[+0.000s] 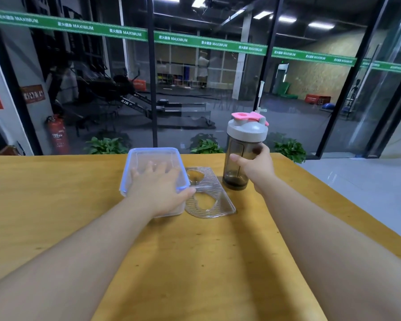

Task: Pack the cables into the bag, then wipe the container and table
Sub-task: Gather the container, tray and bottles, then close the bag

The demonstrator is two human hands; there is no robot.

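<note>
Seen from above: left hand (159,189) spread flat, fingers straight, pressing on the clear rectangular plastic container with blue-trimmed rim (134,163) near the far edge of the yellow wooden table (195,262). Right hand (255,165) wrapped around a smoky-grey shaker bottle with grey-and-pink lid (244,135), standing upright. Between them, flat on the table, a clear ridged plastic tray insert (218,200) touching the container's side.

Left hand (159,188) flat, fingers spread; right hand (255,165) fingers curled, gripping.
</note>
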